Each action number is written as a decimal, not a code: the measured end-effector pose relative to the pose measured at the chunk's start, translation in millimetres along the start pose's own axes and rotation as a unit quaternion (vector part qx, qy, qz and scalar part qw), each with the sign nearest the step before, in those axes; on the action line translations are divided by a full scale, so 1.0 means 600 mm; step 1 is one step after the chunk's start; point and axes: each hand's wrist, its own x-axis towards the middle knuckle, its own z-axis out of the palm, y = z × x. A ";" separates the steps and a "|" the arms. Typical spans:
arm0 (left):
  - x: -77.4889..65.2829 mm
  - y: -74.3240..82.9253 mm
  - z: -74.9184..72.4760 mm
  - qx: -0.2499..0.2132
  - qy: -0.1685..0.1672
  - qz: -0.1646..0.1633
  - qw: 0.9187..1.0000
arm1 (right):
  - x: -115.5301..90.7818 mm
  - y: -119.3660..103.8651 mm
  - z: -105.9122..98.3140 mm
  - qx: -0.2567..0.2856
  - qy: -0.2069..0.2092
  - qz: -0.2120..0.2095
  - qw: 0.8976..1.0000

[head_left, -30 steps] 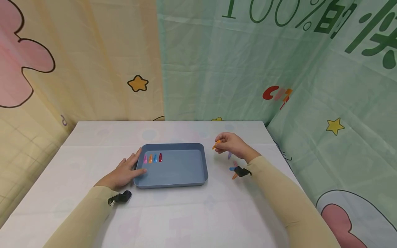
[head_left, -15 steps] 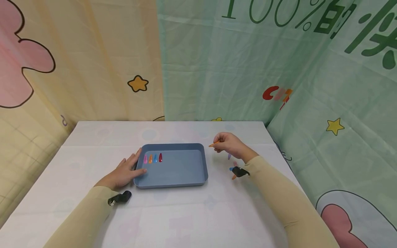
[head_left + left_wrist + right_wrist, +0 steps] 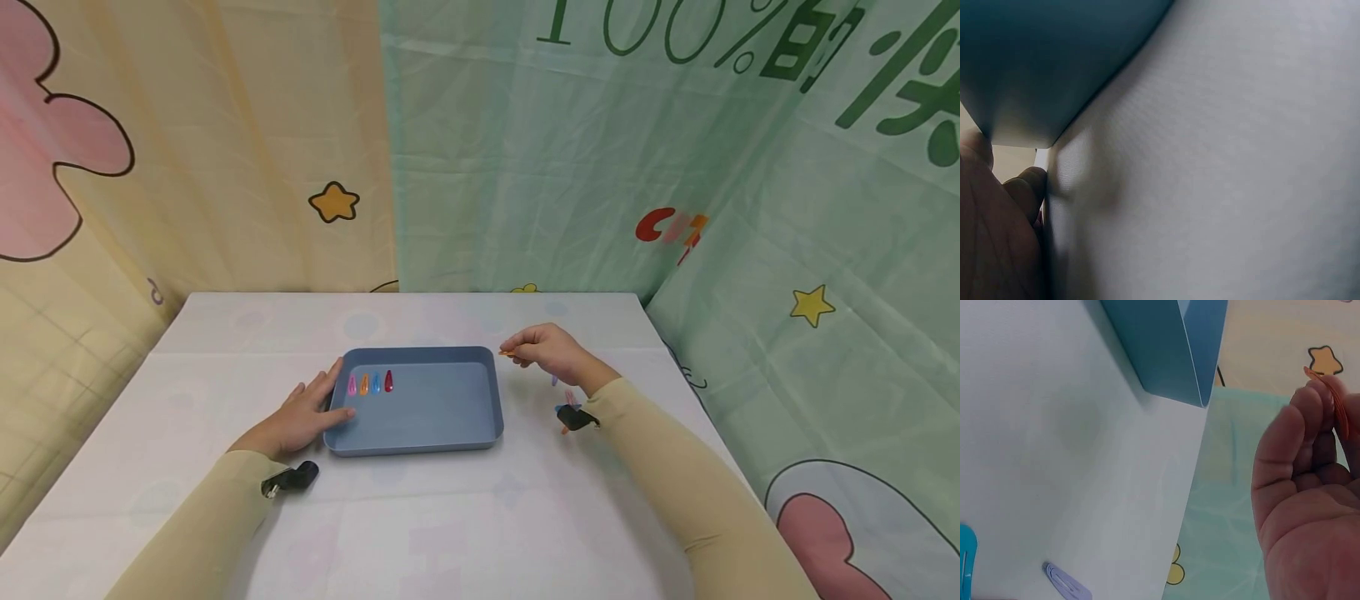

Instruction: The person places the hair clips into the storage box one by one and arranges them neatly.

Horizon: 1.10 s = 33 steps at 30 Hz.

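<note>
In the head view a blue-grey tray [image 3: 435, 417] lies on the table. My left hand [image 3: 302, 415] rests at its left side with straight fingers, the thumb over the rim. Inside, towards the back left, a pink snap hair clip [image 3: 352, 385], an orange one [image 3: 364, 384], a blue one [image 3: 377, 383] and a red one [image 3: 388, 381] form a row. Just beyond the tray's right rim, my right hand [image 3: 553, 350] pinches another orange hair clip [image 3: 1336, 403] between thumb and fingers, raised above the table in the right wrist view.
On the table right of the tray, partly under my right forearm, lie a purple hair clip [image 3: 1067, 582], a blue one [image 3: 966, 559], a pink one [image 3: 570, 397] and an orange one [image 3: 566, 430]. Printed cloth [image 3: 495, 192] hangs behind the white-covered table [image 3: 420, 525].
My right hand has moved a little left towards the tray with the orange hair clip, whose tip has turned to point left. My left hand and the tray stay put.
</note>
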 end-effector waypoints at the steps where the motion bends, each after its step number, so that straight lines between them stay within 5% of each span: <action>1: 0.000 0.000 0.000 -0.001 0.000 0.002 1.000 | -0.001 -0.001 0.000 -0.003 -0.001 0.001 1.000; 11: 0.001 -0.004 0.000 0.001 0.000 -0.004 1.000 | 0.002 -0.008 0.011 -0.036 0.012 0.014 0.999; 33: 0.003 -0.006 0.001 -0.008 -0.004 -0.019 1.000 | 0.029 -0.036 0.062 0.022 0.018 0.001 1.000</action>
